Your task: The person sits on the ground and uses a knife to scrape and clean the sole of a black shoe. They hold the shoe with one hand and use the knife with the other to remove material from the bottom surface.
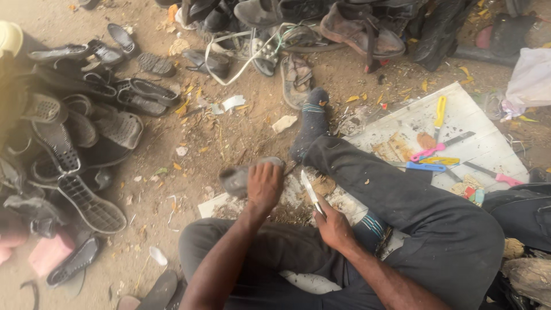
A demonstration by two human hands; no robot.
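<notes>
The grey shoe (238, 178) lay on the dirt ground (229, 129) at the near-left corner of the white work board (476, 146), just in front of the seated person's crossed legs. The left hand (264, 186) was pressed down over its right end, fingers curled over the top of it so that part of the shoe was hidden. The right hand (332, 227) was closed around the handle of a knife (311, 192), whose pale blade pointed up and away from the body, close beside the left hand but not touching the shoe. Scraps and shavings (brownish, piled thin) covered the board between the two hands.

The person's socked foot (313, 123) stretched out past the shoe, toes pointing away, in a dark sock with light stripes. Farther right on the board lay a yellow-handled tool (439, 112), a pink-handled tool (427, 152), a blue-handled tool (426, 167) and a second pink-handled tool (508, 179), all well apart from the hands. To the left of the person, a heap of dark shoes and soles (86, 126) was spread over the ground, and another row of worn footwear (321, 26) lay along the far edge. A white bag (531, 77) sat at the far right.
</notes>
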